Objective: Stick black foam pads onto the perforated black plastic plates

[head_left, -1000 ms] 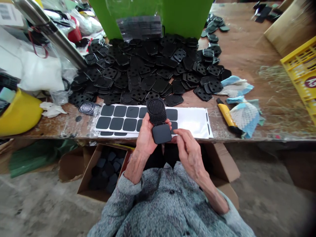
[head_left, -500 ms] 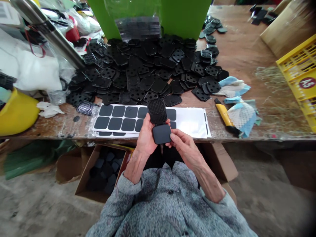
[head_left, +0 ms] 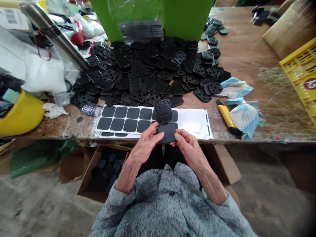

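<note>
Worktop (head_left: 247, 59), two-handed hold

Black plastic pieces (head_left: 150, 72) heap behind a sheet of dark pads (head_left: 190, 120). Left hand (head_left: 145, 144) and right hand (head_left: 190, 145) pinch opposite edges of an unfolded hinged piece (head_left: 163, 112) over the sheet's front edge.

"A5" printed on maroon label (head_left: 310, 83) of yellow crate (head_left: 300, 77), 3 o'clock, barcode (head_left: 10, 15) carried by white box (head_left: 21, 21), 10 o'clock

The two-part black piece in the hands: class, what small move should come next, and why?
Perhaps press the smooth panel along its edges: the left hand and right hand hold it at opposite sides, the left thumb lies on its face, and the ribbed half lies open beyond it.
</note>
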Motion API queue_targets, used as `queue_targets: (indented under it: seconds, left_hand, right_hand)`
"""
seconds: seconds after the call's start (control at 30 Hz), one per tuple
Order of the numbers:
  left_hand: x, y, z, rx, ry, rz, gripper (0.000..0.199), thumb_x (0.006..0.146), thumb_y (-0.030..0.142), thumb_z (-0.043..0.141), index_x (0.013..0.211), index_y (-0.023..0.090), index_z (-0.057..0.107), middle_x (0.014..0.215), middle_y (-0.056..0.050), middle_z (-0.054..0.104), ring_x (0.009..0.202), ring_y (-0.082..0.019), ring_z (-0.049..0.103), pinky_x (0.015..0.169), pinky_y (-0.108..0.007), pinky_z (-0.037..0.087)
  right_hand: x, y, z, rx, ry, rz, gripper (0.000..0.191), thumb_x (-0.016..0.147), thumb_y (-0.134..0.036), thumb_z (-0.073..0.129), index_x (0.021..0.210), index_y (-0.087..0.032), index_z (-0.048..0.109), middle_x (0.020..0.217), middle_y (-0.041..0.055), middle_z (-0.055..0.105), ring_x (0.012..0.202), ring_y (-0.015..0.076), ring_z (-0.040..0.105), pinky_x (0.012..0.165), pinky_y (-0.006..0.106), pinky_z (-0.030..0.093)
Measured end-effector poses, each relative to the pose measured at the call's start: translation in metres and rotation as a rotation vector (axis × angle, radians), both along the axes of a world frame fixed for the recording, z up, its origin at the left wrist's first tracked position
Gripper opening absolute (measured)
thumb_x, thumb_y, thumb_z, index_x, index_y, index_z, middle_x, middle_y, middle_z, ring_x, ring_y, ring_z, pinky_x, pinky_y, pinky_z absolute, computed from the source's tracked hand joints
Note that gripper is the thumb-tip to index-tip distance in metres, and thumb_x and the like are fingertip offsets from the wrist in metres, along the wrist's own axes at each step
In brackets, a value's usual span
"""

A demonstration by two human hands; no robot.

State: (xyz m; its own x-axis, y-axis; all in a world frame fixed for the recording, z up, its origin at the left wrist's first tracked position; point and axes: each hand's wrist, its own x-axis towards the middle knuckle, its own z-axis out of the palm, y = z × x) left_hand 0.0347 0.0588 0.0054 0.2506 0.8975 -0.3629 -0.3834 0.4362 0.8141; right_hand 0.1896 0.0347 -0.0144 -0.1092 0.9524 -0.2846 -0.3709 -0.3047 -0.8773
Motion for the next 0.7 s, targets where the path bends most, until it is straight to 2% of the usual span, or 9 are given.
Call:
queue_targets:
  seconds: [0.1,0.27,0.57,0.7]
  left_hand:
    - [-0.0009,0.0012,0.0001,-0.038,-0.055,0.010,0.029,0.076,0.024,0.064,0.104,0.016,0.064,0.101,-0.007,0.066,0.089,-0.018,0.061,0.078,-0.029,0.047]
    - [0.0038,0.0084,-0.0028,-0.005,-0.097,0.077,0.017,0.082,0.029,0.057,0.086,0.014,0.064,0.088,-0.005,0.067,0.085,-0.018,0.062,0.076,-0.030,0.048]
    - [0.0034,0.0067,-0.0006,-0.028,-0.087,0.070,0.017,0.079,0.026,0.061,0.092,0.016,0.065,0.092,-0.004,0.067,0.083,-0.016,0.062,0.073,-0.027,0.049]
    - [0.0026,0.0066,-0.0008,-0.018,-0.090,0.078,0.019,0.079,0.027,0.061,0.093,0.016,0.065,0.091,-0.004,0.068,0.082,-0.016,0.062,0.072,-0.027,0.050]
  right_hand:
    - [0.0015,-0.0004,0.0013,-0.001,-0.028,0.004,0.021,0.082,-0.037,0.058,0.095,-0.021,0.063,0.079,-0.0003,0.060,0.065,0.0099,0.052,0.065,0.024,0.044]
    - [0.0004,-0.0013,0.0026,0.011,-0.030,0.036,0.022,0.082,-0.038,0.058,0.094,-0.021,0.064,0.078,-0.0004,0.060,0.064,0.0099,0.052,0.064,0.024,0.044]
    - [-0.0015,-0.0041,0.0055,0.013,0.051,0.049,0.020,0.086,-0.033,0.052,0.099,-0.021,0.063,0.079,0.0001,0.061,0.068,0.0096,0.053,0.068,0.024,0.044]
    - [-0.0027,-0.0053,0.0062,0.016,0.019,0.041,0.021,0.086,-0.032,0.051,0.100,-0.022,0.062,0.085,0.0009,0.062,0.070,0.0111,0.054,0.071,0.026,0.044]
